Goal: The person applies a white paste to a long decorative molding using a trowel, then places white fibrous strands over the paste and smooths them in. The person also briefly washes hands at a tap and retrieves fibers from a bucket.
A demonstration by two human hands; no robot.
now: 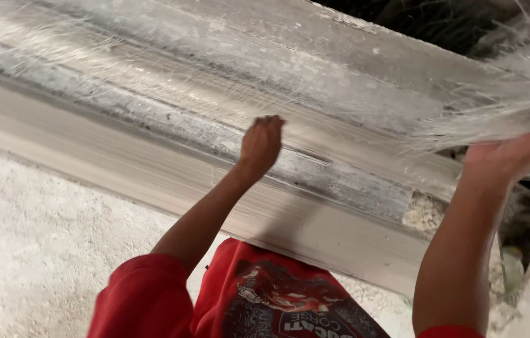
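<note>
Fibres (152, 69), pale and glassy, are lying stretched across a dusty grey slab (352, 56). Left hand (260, 145) is pinching strands with clenched fingers; right hand (521, 150), at three o'clock, is gripping the bundled end.

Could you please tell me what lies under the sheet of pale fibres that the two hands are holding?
Under the fibre sheet a grey, dusty long beam shows through. Under the right hand the bunched fibres hide what lies below.

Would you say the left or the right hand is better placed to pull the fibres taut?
Probably the right hand: it grips the gathered fibres; the left hand only pinches mid-sheet.
</note>
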